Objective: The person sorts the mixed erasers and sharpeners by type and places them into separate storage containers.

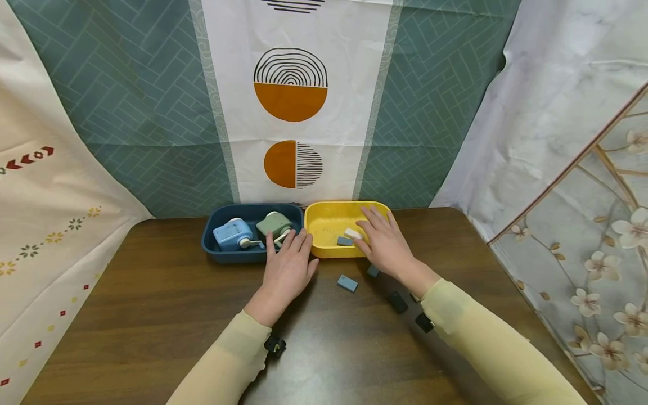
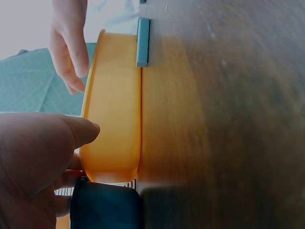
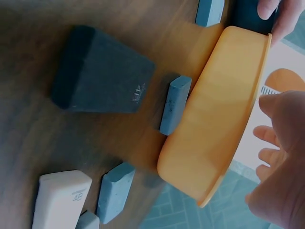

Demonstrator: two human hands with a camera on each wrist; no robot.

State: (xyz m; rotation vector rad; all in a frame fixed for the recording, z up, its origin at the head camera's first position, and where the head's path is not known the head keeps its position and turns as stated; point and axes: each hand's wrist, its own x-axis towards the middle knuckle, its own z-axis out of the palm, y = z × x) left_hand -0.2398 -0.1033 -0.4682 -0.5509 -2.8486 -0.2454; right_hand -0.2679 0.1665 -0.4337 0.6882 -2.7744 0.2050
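My left hand reaches over the front right edge of a navy tray, fingers spread and holding nothing. In that tray lie a blue hand-crank pencil sharpener and a green one, the latter just beyond my left fingertips. Over the right side of a yellow tray hovers my right hand, its fingers extended with nothing between them. Inside the yellow tray sit a white eraser and a blue eraser, close to my right thumb.
On the table in front of the yellow tray lies another blue eraser. A second one is partly under my right hand. Nearer my right wrist are a black eraser, a white eraser and a blue eraser. Patterned cloth hangs behind.
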